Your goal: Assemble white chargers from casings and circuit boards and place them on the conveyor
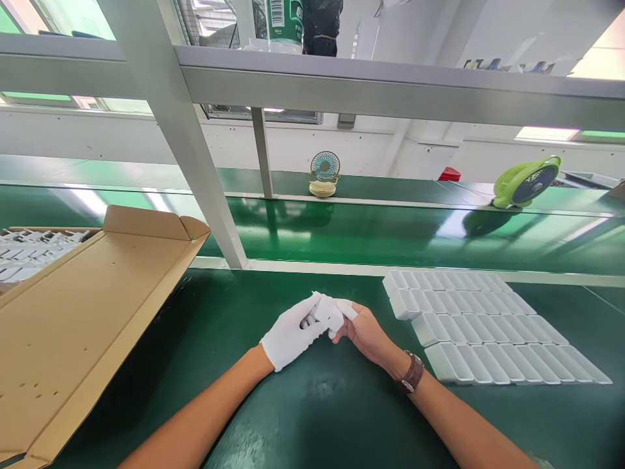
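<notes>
While both hands (325, 326) clamp one white part (328, 314) | four white trays (488, 326) | two fans (325, 173)

Your left hand (289, 335): white glove, fingers curled on a small white part (328, 314). Your right hand (365, 333): bare, white cots on the fingertips, pinching the same part from the other side; watch (411, 374) on the wrist. Both hands meet just above the green table (312, 404).

Left of you: open carton (88, 312), flap laid flat; white pieces (29, 251) packed at its far end.

Right of you: four rows of white cases (488, 326), side by side, stepped.

Beyond: green belt (342, 231), blue fan (324, 173), green fan (525, 182) tipped over, red item (449, 174), grey post (190, 156).
</notes>
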Available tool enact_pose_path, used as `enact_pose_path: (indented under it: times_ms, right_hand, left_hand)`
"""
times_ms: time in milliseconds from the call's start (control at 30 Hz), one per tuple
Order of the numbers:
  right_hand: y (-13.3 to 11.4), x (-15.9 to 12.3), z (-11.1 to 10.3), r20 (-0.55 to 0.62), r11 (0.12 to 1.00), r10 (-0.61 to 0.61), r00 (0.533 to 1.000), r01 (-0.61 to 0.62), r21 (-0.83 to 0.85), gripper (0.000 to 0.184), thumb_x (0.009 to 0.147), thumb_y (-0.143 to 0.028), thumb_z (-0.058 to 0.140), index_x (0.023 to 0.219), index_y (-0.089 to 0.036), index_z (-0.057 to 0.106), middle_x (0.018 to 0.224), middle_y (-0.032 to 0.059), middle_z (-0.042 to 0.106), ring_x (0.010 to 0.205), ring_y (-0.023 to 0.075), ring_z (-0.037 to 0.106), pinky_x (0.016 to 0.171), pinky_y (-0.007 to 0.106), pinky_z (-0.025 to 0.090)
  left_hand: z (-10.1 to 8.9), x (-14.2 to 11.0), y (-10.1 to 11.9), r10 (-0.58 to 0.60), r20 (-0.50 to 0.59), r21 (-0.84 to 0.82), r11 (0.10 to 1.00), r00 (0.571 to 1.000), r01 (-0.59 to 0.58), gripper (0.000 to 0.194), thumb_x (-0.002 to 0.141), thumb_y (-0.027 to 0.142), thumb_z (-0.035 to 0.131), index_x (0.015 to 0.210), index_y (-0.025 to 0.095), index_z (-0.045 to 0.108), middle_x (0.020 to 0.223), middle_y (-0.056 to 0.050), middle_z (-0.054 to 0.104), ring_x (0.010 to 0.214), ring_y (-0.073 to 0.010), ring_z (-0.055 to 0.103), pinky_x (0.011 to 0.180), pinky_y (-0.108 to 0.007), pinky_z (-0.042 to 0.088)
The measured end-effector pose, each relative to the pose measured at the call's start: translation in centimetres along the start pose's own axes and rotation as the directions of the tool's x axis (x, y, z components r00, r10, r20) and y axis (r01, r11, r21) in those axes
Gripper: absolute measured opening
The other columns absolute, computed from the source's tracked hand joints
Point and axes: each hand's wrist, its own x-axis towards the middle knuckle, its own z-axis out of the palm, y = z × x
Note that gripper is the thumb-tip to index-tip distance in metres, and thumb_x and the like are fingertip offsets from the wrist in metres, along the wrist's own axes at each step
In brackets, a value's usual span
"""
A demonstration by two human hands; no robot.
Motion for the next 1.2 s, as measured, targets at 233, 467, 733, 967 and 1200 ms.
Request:
enact_pose_path:
  times_ms: [233, 467, 733, 967, 1200]
  right_hand:
    - [0.2, 0.0, 0.6, 0.017, 0.998, -0.059, 0.998, 0.059, -0.020, 0.040, 0.093, -0.050, 0.069, 0.114, -0.017, 0.073, 0.092, 0.0065, 0.074, 0.075, 0.0166, 0.068, 0.068, 0.031, 0.060]
    - [1.3, 0.5, 0.5, -0.013, 0.904, -0.330, 0.944, 0.312, -0.294, 0.041, 0.091, -0.054, 0.070, 0.123, -0.028, 0.075, 0.116, 0.0081, 0.076, 0.104, 0.0262, 0.073, 0.095, 0.046, 0.063]
    - [3.9, -0.4, 0.5, 0.270, 0.358, -0.603, 0.750, 0.558, -0.749, 0.036, 0.099, -0.027, 0.058, 0.133, -0.034, 0.067, 0.139, 0.0092, 0.065, 0.130, 0.0261, 0.065, 0.110, 0.044, 0.058]
    - [4.8, -0.7, 0.2, 0.616, -0.380, -0.695, 0.370, 0.538, -0.752, 0.021, 0.090, -0.020, 0.055, 0.087, -0.028, 0.074, 0.075, 0.0099, 0.070, 0.072, 0.0302, 0.072, 0.079, 0.056, 0.068]
    - [9.9, 2.2, 0.8, 0.648, -0.288, -0.649, 0.400, 0.658, -0.695, 0.027, 0.104, -0.035, 0.052, 0.100, -0.021, 0.075, 0.086, 0.0071, 0.076, 0.086, 0.0206, 0.076, 0.086, 0.034, 0.065]
  left_hand:
    - [-0.7, 0.0, 0.9, -0.044, 0.030, -0.005, 0.999, 0.999, 0.044, 0.069, 0.090, 0.036, 0.067, 0.156, 0.029, 0.048, 0.123, -0.003, 0.071, 0.085, -0.0188, 0.061, 0.078, -0.033, 0.053]
    - [-1.4, 0.6, 1.2, -0.063, -0.038, 0.023, 0.998, 0.997, 0.064, 0.050, 0.084, 0.042, 0.076, 0.129, 0.023, 0.066, 0.115, -0.006, 0.075, 0.098, -0.0245, 0.067, 0.089, -0.039, 0.053]
    - [-1.5, 1.0, 0.0, -0.057, 0.042, -0.012, 0.998, 0.997, 0.058, 0.042, 0.065, 0.045, 0.093, 0.094, 0.023, 0.072, 0.096, -0.005, 0.075, 0.092, -0.0262, 0.068, 0.084, -0.038, 0.055]
    - [-3.1, 2.3, -0.9, -0.105, -0.087, -0.095, 0.991, 0.991, 0.097, 0.052, 0.058, 0.040, 0.094, 0.103, 0.021, 0.077, 0.104, -0.007, 0.080, 0.104, -0.0335, 0.073, 0.095, -0.043, 0.057]
    - [-5.9, 5.9, -0.8, -0.081, -0.421, 0.120, 0.982, 0.903, 0.143, 0.051, 0.066, 0.041, 0.085, 0.110, 0.015, 0.080, 0.103, -0.009, 0.081, 0.102, -0.0348, 0.073, 0.100, -0.046, 0.053]
